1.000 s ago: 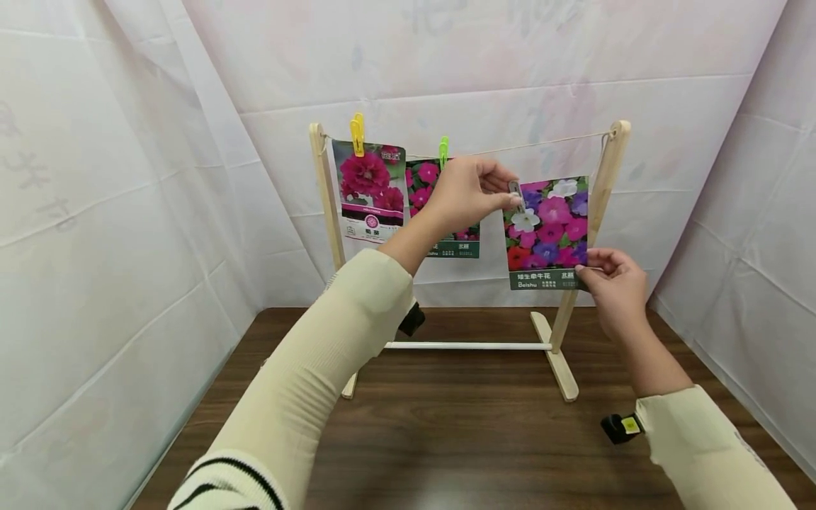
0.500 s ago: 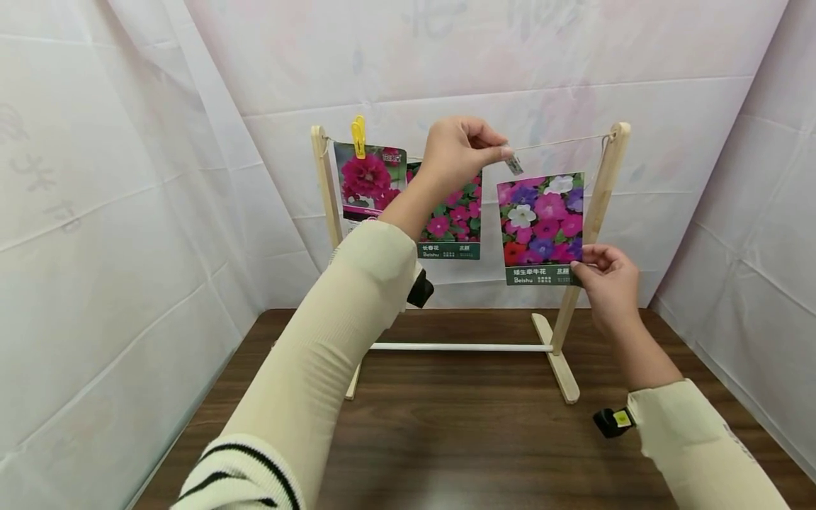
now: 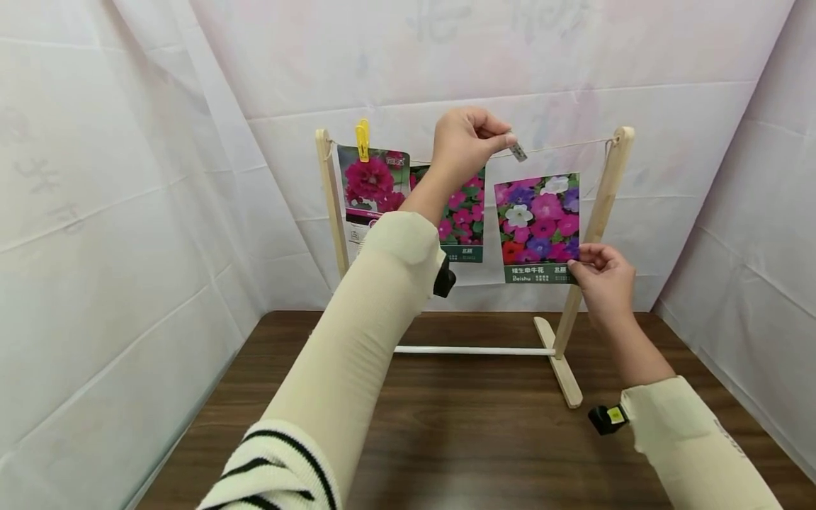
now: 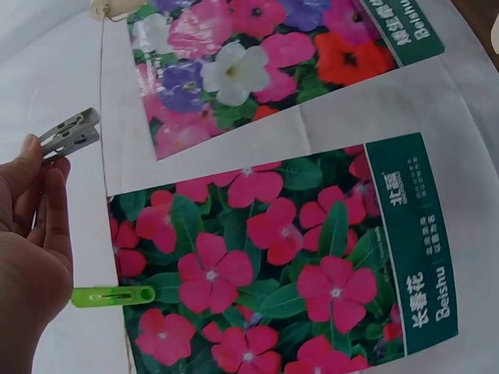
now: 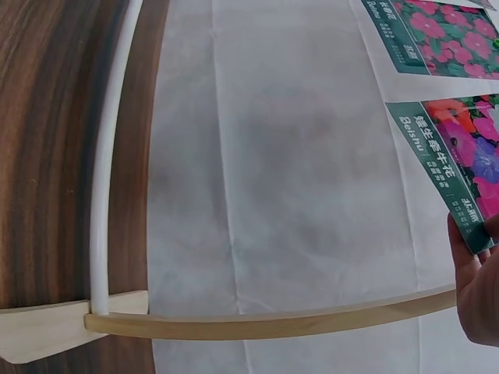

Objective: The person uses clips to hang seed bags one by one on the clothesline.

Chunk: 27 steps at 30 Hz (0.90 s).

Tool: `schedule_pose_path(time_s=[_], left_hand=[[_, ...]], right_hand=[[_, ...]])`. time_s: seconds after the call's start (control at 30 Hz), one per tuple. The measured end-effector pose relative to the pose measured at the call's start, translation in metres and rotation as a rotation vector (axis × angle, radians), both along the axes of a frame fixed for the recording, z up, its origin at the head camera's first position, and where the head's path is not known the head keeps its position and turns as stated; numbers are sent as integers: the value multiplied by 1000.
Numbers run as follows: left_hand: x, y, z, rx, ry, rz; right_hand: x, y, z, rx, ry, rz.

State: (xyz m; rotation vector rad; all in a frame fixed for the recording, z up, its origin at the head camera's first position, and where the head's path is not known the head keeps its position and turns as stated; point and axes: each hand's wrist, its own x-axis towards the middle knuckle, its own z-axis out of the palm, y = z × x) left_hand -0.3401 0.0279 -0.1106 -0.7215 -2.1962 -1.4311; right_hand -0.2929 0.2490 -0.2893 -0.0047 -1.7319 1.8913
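Note:
My left hand [image 3: 464,145] pinches a grey clothespin [image 3: 518,151] beside the string [image 3: 564,146]; in the left wrist view the clothespin [image 4: 72,134] points at the string without gripping it. Between right thumb and fingers, my right hand [image 3: 605,283] holds the lower right corner of a flower seed packet [image 3: 542,216] with mixed pink, white, red and purple blooms. Its top edge hangs a little below the string. Left of it, a pink-flowered packet [image 4: 257,257] is clipped to the string by a green clothespin [image 4: 113,295], which my left hand hides in the head view.
A magenta-flowered packet [image 3: 372,180] hangs at the far left from a yellow clothespin [image 3: 363,140]. The wooden rack's right post [image 3: 602,198] stands behind my right hand. A white rod [image 3: 474,350] joins its feet above the brown table [image 3: 484,425]. White cloth [image 3: 542,49] surrounds everything.
My left hand has lifted the grey clothespin up off the packet's top edge to string height. My right hand has brought the mixed-flower packet slightly left, still holding its corner.

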Motion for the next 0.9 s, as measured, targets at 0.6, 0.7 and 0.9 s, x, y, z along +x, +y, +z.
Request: schedule_pose_path(time_s=[0.6, 0.7, 0.9], left_hand=[[-3, 14, -4, 26, -11, 52], [-3, 16, -6, 20, -25, 36], [1, 22, -8, -20, -51, 58]], right_hand=[[-5, 4, 14, 8, 6, -45], [-6, 4, 15, 21, 13, -45], [-8, 1, 17, 41, 26, -49]])
